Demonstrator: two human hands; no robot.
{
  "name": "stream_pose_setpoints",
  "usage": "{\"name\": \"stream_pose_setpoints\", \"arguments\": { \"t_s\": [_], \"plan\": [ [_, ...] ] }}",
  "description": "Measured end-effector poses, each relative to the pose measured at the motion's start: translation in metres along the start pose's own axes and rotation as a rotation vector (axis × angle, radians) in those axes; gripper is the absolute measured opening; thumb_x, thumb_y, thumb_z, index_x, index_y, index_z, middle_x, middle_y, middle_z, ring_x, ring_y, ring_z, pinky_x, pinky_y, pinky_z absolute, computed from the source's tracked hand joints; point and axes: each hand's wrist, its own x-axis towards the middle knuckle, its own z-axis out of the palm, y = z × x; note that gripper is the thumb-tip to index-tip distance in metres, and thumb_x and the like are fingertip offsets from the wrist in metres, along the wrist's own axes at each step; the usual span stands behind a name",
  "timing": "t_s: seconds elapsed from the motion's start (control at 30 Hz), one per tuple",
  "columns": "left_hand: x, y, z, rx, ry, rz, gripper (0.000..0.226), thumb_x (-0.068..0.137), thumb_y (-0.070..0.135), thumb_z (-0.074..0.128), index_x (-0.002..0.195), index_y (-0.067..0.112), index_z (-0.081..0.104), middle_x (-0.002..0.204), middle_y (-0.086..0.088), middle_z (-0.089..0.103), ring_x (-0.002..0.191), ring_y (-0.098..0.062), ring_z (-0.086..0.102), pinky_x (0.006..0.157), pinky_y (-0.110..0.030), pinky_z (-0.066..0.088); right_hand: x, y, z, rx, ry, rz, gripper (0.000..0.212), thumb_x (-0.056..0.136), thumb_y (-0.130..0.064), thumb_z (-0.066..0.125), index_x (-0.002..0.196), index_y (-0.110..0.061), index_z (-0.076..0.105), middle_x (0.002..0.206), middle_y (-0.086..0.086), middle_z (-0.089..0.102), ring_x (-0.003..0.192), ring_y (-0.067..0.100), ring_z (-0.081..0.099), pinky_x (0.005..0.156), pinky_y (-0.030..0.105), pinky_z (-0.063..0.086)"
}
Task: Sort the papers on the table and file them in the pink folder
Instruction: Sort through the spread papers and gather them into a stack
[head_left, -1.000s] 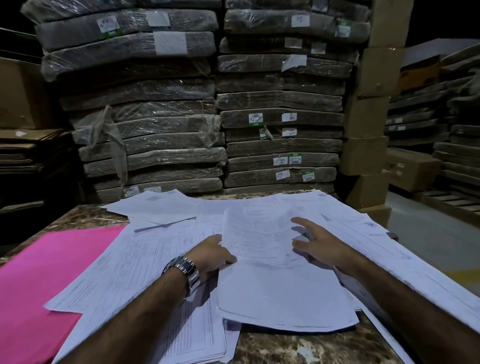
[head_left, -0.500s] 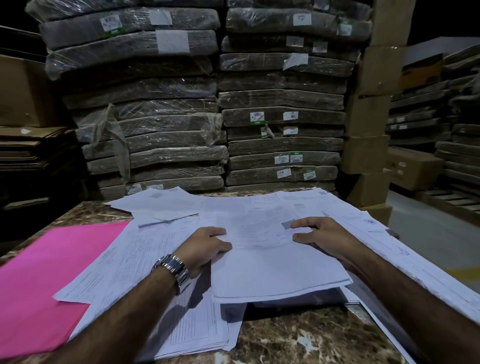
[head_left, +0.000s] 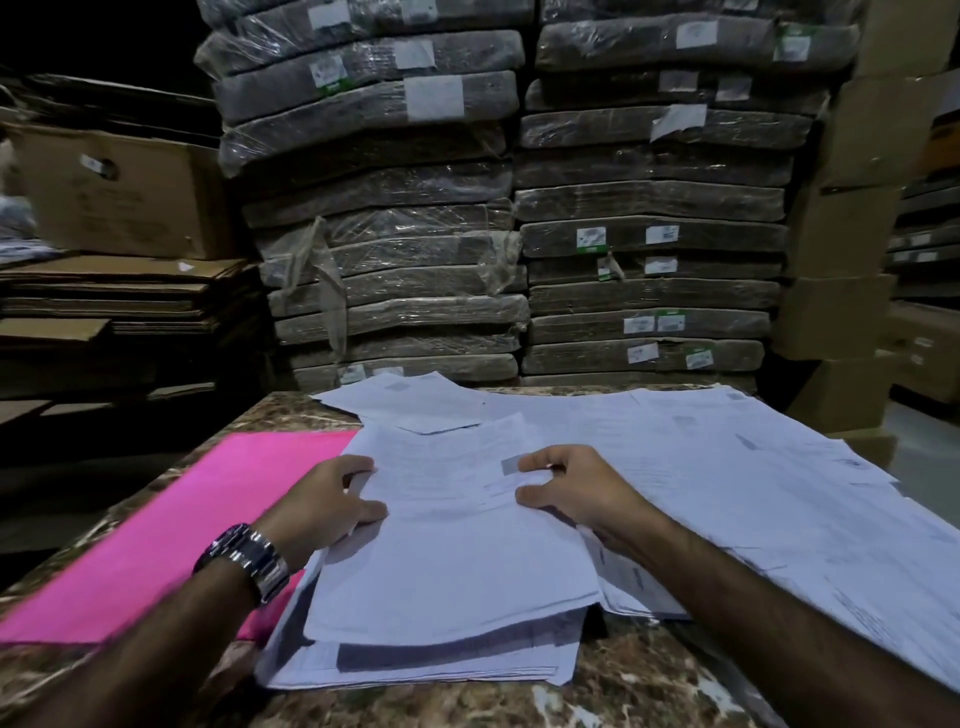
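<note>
A stack of white printed papers lies in the middle of the brown marble table. My left hand, with a metal watch on its wrist, grips the stack's left edge. My right hand grips its right edge, fingers curled over the top sheet. The pink folder lies flat at the left, its right edge under the papers. More loose sheets spread across the right and far side of the table.
Plastic-wrapped flat bundles are stacked high right behind the table. Flattened cardboard and a brown box sit at the left. Cardboard boxes stand at the right.
Both hands have closed on the sides of the top stack and drawn it toward me and to the left, nearer the pink folder. My view has turned left.
</note>
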Motion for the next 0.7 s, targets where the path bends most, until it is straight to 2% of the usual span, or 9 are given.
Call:
{"name": "stream_pose_setpoints", "arguments": {
  "t_s": [0.07,0.13,0.23,0.3,0.4,0.5,0.6,0.63,0.7],
  "plan": [
    [-0.003,-0.011,-0.003,0.076,0.015,-0.002,0.066,0.08,0.013,0.075,0.139,0.012,0.046,0.136,-0.006,0.051,0.095,-0.02,0.061,0.072,-0.027,0.05,0.002,0.005,0.014,-0.138,0.004,-0.008,0.043,0.074,-0.015,0.081,0.114,-0.012,0.066,0.092,0.0,0.063,0.062,0.007,0.057,0.047,0.014,0.042],
    [-0.006,-0.018,-0.004,0.114,0.024,0.0,0.066,0.08,0.014,0.075,0.139,0.012,0.046,0.141,-0.004,0.047,0.09,-0.02,0.063,0.07,-0.027,0.05,0.001,0.008,0.024,-0.26,0.004,-0.039,0.049,0.073,-0.021,0.082,0.118,-0.014,0.064,0.107,0.001,0.06,0.081,0.01,0.058,0.05,0.011,0.041],
    [-0.008,-0.022,-0.006,0.243,0.055,0.019,0.065,0.079,0.015,0.075,0.138,0.011,0.047,0.144,-0.004,0.047,0.122,-0.023,0.052,0.1,-0.034,0.044,-0.002,0.006,0.031,-0.368,0.02,-0.078,0.056,0.073,-0.026,0.081,0.123,-0.014,0.059,0.115,0.001,0.055,0.093,0.012,0.053,0.053,0.008,0.037],
    [-0.009,-0.024,-0.006,0.316,0.074,0.02,0.065,0.079,0.016,0.075,0.137,0.011,0.048,0.143,-0.005,0.048,0.13,-0.023,0.046,0.105,-0.032,0.038,-0.004,0.006,0.034,-0.42,0.022,-0.083,0.061,0.072,-0.028,0.082,0.125,-0.013,0.056,0.119,0.004,0.056,0.093,0.014,0.054,0.056,0.013,0.04],
    [-0.009,-0.024,-0.002,0.414,0.089,0.015,0.061,0.079,0.018,0.074,0.135,0.012,0.049,0.142,-0.005,0.049,0.129,-0.023,0.046,0.102,-0.029,0.038,-0.008,0.009,0.039,-0.518,0.039,-0.09,0.065,0.072,-0.031,0.081,0.127,-0.011,0.053,0.125,0.004,0.056,0.104,0.018,0.057,0.073,0.02,0.046],
    [-0.007,-0.023,0.0,0.473,0.095,-0.007,0.054,0.081,0.016,0.071,0.131,0.012,0.052,0.139,-0.006,0.051,0.125,-0.025,0.049,0.096,-0.028,0.04,-0.011,0.013,0.042,-0.563,0.055,-0.096,0.06,0.072,-0.035,0.08,0.121,-0.01,0.056,0.121,0.003,0.061,0.105,0.018,0.058,0.079,0.025,0.05],
    [-0.005,-0.021,0.002,0.575,0.077,-0.023,0.024,0.083,0.015,0.065,0.107,0.015,0.06,0.122,-0.009,0.06,0.102,-0.023,0.052,0.083,-0.029,0.041,-0.015,0.01,0.04,-0.61,0.058,-0.105,0.053,0.074,-0.037,0.078,0.113,-0.006,0.061,0.114,0.005,0.065,0.1,0.018,0.059,0.084,0.032,0.052],
    [-0.004,-0.019,0.003,0.616,0.082,-0.018,0.017,0.083,0.015,0.063,0.098,0.019,0.056,0.115,-0.008,0.061,0.101,-0.023,0.053,0.083,-0.03,0.04,-0.016,0.008,0.038,-0.615,0.062,-0.103,0.052,0.075,-0.038,0.077,0.112,-0.005,0.062,0.113,0.005,0.065,0.096,0.018,0.059,0.084,0.033,0.052],
    [-0.002,-0.01,0.007,0.638,0.103,0.017,0.018,0.085,0.017,0.062,0.102,0.02,0.055,0.123,-0.007,0.061,0.113,-0.025,0.054,0.093,-0.031,0.04,-0.016,0.004,0.03,-0.619,0.072,-0.09,0.051,0.077,-0.04,0.075,0.112,-0.006,0.062,0.115,0.004,0.064,0.095,0.016,0.057,0.085,0.032,0.051]
  ]
}}
